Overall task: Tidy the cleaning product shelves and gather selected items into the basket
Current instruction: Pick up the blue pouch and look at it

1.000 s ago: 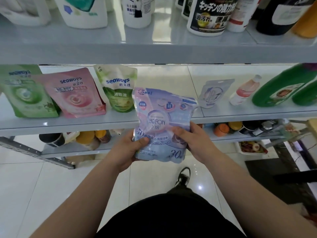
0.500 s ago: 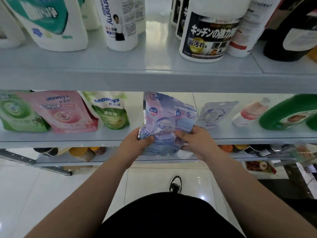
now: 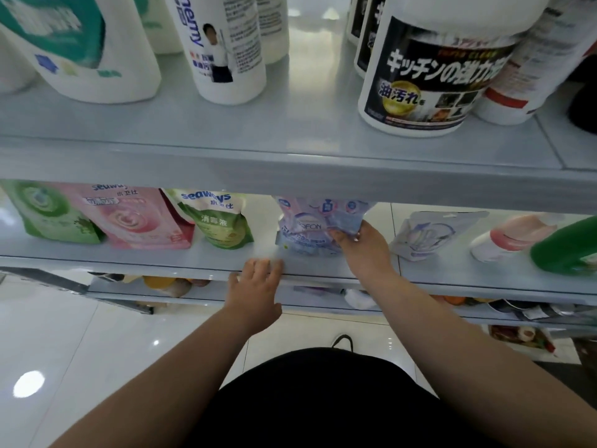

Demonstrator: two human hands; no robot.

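Observation:
A pale blue-lilac BOFON pouch (image 3: 310, 226) stands on the middle shelf (image 3: 226, 261), between a green seaways pouch (image 3: 223, 221) and a smaller lilac pouch (image 3: 426, 232). My right hand (image 3: 361, 244) grips the BOFON pouch at its right side. My left hand (image 3: 255, 286) is off the pouch, fingers spread, at the shelf's front edge just left of it. The pouch's top is hidden behind the upper shelf's lip. No basket is in view.
A pink seaways pouch (image 3: 139, 218) and a green one (image 3: 48, 215) stand further left. A pink-white bottle (image 3: 510, 237) and a green bottle (image 3: 568, 247) lie to the right. White bottles and a black-labelled tub (image 3: 429, 69) fill the upper shelf. Lower shelves hold small items.
The BOFON pouch went from in front of my body onto the middle shelf. My left hand has let go of it; my right hand still holds it. The view has tilted upward.

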